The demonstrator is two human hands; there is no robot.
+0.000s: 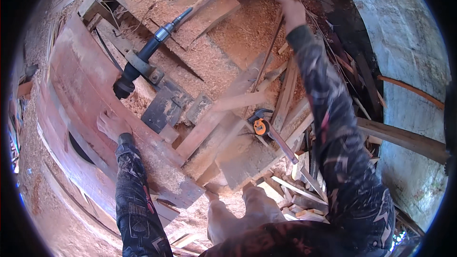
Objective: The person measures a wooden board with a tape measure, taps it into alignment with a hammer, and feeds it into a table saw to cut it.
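Note:
My left hand [114, 124] lies on a long reddish wooden plank [78, 62] at the left, with its fingers spread on the surface and nothing held. Beyond that plank sits a metal spindle [150, 47] with a pointed tip, carried in a bearing block [138, 64]. At the upper right my right hand [293, 13] is closed around a long thin brown rod [269, 54] that slants down toward the middle. Part of its grip is hidden by the back of the hand.
A claw hammer [285, 147] and an orange-and-black tape measure [260, 126] lie among boards right of centre. Sawdust [238, 43] covers much of the middle. Offcuts [304, 200] are heaped at lower right, beside a pale sheet [404, 33] crossed by a beam [404, 138].

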